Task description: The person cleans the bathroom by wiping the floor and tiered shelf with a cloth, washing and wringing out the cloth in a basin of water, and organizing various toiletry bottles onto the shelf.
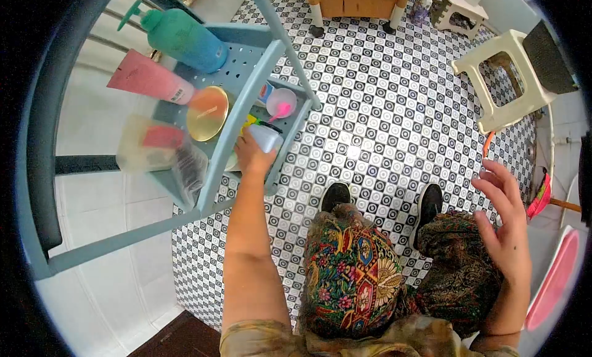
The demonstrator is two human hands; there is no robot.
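My left hand (254,156) reaches into the lower tier of a blue-grey shelf rack (246,104). Its fingers are closed around a pale whitish container (265,138), whose exact kind I cannot make out. Right beside it in that tier are something yellow and black and a white cup (282,103) with a bright pink object in it. My right hand (507,224) hangs in the air at the right, fingers apart and holding nothing.
The upper tier holds a teal pump bottle (188,39), a pink tube (151,78), a gold-lidded jar (208,113) and a clear plastic bag (190,172). A cream stool (512,79) stands at the right. A pink basin (555,280) is at the lower right.
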